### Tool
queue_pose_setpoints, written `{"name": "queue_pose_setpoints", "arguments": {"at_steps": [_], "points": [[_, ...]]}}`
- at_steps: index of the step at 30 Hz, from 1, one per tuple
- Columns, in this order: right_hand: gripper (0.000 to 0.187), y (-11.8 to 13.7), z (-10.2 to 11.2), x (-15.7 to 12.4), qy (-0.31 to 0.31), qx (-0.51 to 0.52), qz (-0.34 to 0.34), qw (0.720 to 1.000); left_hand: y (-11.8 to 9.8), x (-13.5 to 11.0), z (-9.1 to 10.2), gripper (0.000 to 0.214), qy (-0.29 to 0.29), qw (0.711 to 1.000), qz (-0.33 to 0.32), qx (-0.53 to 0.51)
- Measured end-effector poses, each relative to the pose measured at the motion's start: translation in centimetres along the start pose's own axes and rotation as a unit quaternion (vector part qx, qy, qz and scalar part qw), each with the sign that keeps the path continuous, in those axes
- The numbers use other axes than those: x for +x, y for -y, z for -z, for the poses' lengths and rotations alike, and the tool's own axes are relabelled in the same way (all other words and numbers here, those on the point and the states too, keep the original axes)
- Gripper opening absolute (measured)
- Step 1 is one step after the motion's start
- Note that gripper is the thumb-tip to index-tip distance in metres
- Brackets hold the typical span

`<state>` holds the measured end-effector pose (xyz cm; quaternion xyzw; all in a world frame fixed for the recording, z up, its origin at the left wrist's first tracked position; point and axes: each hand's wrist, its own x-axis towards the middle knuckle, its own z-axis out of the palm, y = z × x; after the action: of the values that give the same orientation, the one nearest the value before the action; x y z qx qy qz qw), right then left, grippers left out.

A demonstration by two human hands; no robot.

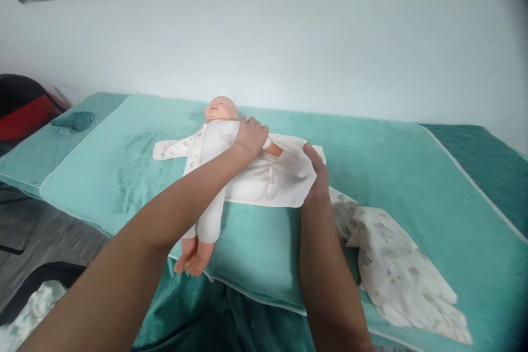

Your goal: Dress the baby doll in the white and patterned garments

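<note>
A baby doll (212, 214) in a white one-piece lies on its back with its head toward the wall. Over its arm on the left side of the picture is the sleeve of a patterned white baby jacket (173, 148). The rest of the jacket is spread out beneath the doll's other side, its plain inside facing up. My left hand (251, 137) is closed around the doll's upper arm near the shoulder; the doll's small hand (274, 149) pokes out beyond it over the cloth. With my right hand (317, 170) I grip the jacket's outer edge, thumb on top.
Patterned white baby clothing (400, 269) lies rumpled on the green massage bed (412, 176), right of my forearm. The bed has a face hole (73, 121) at its left end. A white wall (289, 44) stands behind. Printed cloth (37, 308) rests on a dark chair, lower left.
</note>
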<state>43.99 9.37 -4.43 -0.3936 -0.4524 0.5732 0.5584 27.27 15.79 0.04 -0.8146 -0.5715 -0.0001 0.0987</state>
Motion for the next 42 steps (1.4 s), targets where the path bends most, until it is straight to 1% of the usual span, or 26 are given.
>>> {"name": "queue_pose_setpoints", "arguments": {"at_steps": [2,4,6,8,10,11,13,15,17,18,19,20,21,23,25,27,28,29,30,32,33,35,37,39,40,42], "points": [[0.046,0.1,-0.4,-0.3,0.035,0.043,0.004,0.998,-0.4,0.2,-0.7,0.04,-0.038,0.998,0.024,-0.044],[0.048,-0.1,-0.7,-0.3,0.08,0.059,-0.001,0.995,-0.3,0.3,-1.1,0.042,-0.05,0.994,0.025,-0.093],[0.052,-0.5,-1.1,-0.2,0.116,0.052,-0.015,0.992,0.4,0.3,-1.2,0.033,-0.019,0.985,-0.019,-0.17],[0.054,-0.9,-1.7,-0.3,0.148,0.043,-0.03,0.988,1.7,0.3,-0.8,0.019,0.015,0.959,-0.079,-0.273],[0.056,-1.4,-2.3,-0.5,0.182,0.032,-0.037,0.982,3.4,0.2,0.0,0.013,0.008,0.929,-0.105,-0.354],[0.057,-1.6,-2.6,-0.8,0.203,0.025,-0.04,0.978,4.3,0.2,0.3,0.014,-0.012,0.92,-0.101,-0.379],[0.062,-1.8,-3.3,-1.3,0.256,0.022,-0.044,0.965,6.1,-0.1,1.0,0.016,-0.064,0.913,-0.084,-0.395],[0.067,-1.8,-3.9,-1.8,0.335,0.024,-0.05,0.941,7.7,-0.7,1.3,0.018,-0.113,0.913,-0.07,-0.385],[0.067,-1.7,-4.3,-2.1,0.421,0.023,-0.06,0.905,9.0,-1.6,1.3,0.022,-0.158,0.916,-0.031,-0.368],[0.064,-1.7,-4.4,-2.2,0.45,0.022,-0.063,0.89,9.5,-2.3,1.1,0.024,-0.174,0.916,0.0,-0.36],[0.06,-1.7,-4.5,-2.3,0.466,0.022,-0.066,0.882,9.9,-2.9,0.9,0.025,-0.185,0.916,0.033,-0.354],[0.056,-1.7,-4.5,-2.2,0.466,0.024,-0.064,0.882,10.2,-3.7,0.6,0.026,-0.195,0.916,0.06,-0.346],[0.052,-1.8,-4.5,-2.2,0.451,0.027,-0.056,0.89,10.4,-4.4,0.3,0.026,-0.204,0.916,0.077,-0.338],[0.046,-2.0,-4.5,-2.0,0.398,0.032,-0.035,0.916,10.5,-5.7,-0.4,0.026,-0.223,0.912,0.088,-0.332],[0.043,-2.2,-4.5,-1.8,0.355,0.026,-0.022,0.934,10.3,-6.8,-0.9,0.023,-0.239,0.9,0.108,-0.348],[0.042,-2.3,-4.6,-1.8,0.345,-0.012,-0.027,0.938,9.9,-7.5,-0.9,0.013,-0.224,0.886,0.147,-0.379],[0.041,-2.3,-4.7,-1.9,0.351,-0.048,-0.028,0.935,9.6,-7.7,-0.8,0.007,-0.205,0.88,0.163,-0.396],[0.041,-2.2,-4.9,-2.1,0.359,-0.092,-0.022,0.928,9.3,-8.0,-0.5,0.006,-0.181,0.876,0.173,-0.412],[0.043,-2.2,-5.2,-2.4,0.369,-0.139,-0.004,0.919,9.1,-8.2,-0.2,0.013,-0.156,0.872,0.176,-0.429],[0.047,-2.2,-5.7,-3.1,0.381,-0.233,0.058,0.893,8.6,-8.5,0.6,0.023,-0.115,0.862,0.173,-0.463],[0.047,-2.2,-6.0,-3.5,0.376,-0.274,0.095,0.88,8.4,-8.7,0.9,0.026,-0.099,0.859,0.168,-0.474],[0.039,-2.4,-6.6,-4.4,0.354,-0.336,0.164,0.857,8.3,-8.8,1.2,0.024,-0.075,0.864,0.155,-0.473],[0.021,-2.7,-7.1,-5.1,0.337,-0.362,0.226,0.839,8.4,-8.7,1.0,0.022,-0.073,0.87,0.15,-0.465],[0.011,-2.9,-7.4,-5.5,0.328,-0.357,0.273,0.831,8.5,-8.4,0.4,0.019,-0.097,0.857,0.162,-0.479],[0.011,-3.0,-7.6,-5.6,0.323,-0.345,0.284,0.834,8.6,-8.2,0.1,0.017,-0.114,0.844,0.173,-0.494],[0.012,-2.8,-7.8,-5.9,0.313,-0.309,0.278,0.854,8.7,-8.0,-0.6,0.014,-0.14,0.822,0.191,-0.518]]}}
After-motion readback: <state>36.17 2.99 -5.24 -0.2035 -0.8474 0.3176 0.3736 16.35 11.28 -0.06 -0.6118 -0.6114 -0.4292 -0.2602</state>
